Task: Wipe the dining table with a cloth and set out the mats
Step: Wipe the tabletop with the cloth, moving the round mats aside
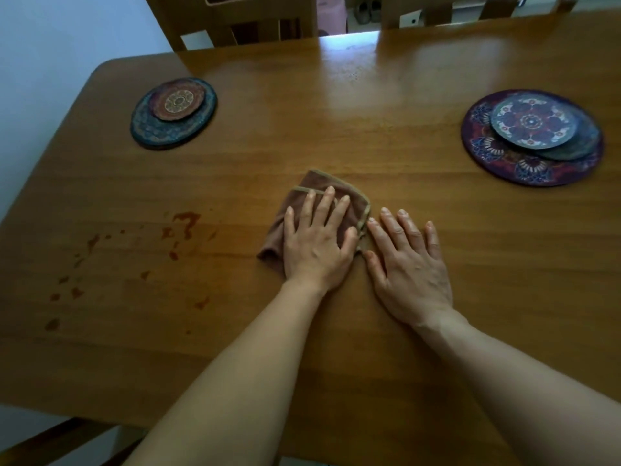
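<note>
1. Two bare hands, flat on the brown wooden dining table: left hand spread, pressing the folded brown cloth with tan trim; right hand spread, empty, just beside the cloth.
2. Reddish-brown spill stains, left of the cloth.
3. Stack of round blue-and-red patterned mats, far left.
4. Stack of round purple patterned mats, far right.
5. Wooden chairs beyond the table.

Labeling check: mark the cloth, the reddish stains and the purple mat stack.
cloth (pixel 304 186): head view, upper folded part beyond the fingers.
reddish stains (pixel 185 219): head view, largest blotch, left of the cloth.
purple mat stack (pixel 494 159): head view, bare rim of the bottom mat.
</note>
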`<state>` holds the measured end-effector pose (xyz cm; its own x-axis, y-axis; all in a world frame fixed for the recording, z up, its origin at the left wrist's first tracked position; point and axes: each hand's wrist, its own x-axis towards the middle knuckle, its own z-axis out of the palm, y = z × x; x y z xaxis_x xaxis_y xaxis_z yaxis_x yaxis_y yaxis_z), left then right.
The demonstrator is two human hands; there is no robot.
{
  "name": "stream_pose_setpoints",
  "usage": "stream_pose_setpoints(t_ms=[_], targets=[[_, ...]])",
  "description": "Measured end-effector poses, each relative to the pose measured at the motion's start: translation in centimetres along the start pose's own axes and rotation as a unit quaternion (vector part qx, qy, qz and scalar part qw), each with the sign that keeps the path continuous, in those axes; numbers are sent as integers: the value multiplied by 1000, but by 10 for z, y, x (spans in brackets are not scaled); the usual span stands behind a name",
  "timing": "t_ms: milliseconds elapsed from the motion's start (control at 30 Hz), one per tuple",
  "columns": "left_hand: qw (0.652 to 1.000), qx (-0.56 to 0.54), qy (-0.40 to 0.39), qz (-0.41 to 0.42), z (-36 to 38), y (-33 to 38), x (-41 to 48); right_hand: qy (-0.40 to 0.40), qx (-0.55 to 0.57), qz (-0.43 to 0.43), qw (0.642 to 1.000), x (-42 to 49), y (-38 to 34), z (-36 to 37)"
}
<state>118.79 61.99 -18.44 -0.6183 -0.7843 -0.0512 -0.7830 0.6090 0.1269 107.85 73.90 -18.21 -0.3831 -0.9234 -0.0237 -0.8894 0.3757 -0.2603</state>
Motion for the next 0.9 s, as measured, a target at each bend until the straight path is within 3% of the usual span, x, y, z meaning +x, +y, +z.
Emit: stream_pose_setpoints(t_ms=[267, 433, 600, 733, 833, 900], targets=[[999, 3, -2, -38, -1, -33, 23, -12, -8, -1, 1000, 1, 5, 0], [994, -26, 17, -107, 0, -54, -10, -17, -12, -1, 1000, 0, 5, -1], [992, -28, -2, -121, 2, -32, -66, -16, -18, 5, 1000, -1, 2, 0], [986, -90, 92, -103, 3, -6, -109, -17, -26, 8, 999, -2, 1, 0], [980, -128, 149, -42, 1, 1, -130, -23, -30, 11, 999, -2, -3, -1], [959, -237, 149, -51, -9, -4, -132, -34, -29, 5, 999, -3, -3, -3]])
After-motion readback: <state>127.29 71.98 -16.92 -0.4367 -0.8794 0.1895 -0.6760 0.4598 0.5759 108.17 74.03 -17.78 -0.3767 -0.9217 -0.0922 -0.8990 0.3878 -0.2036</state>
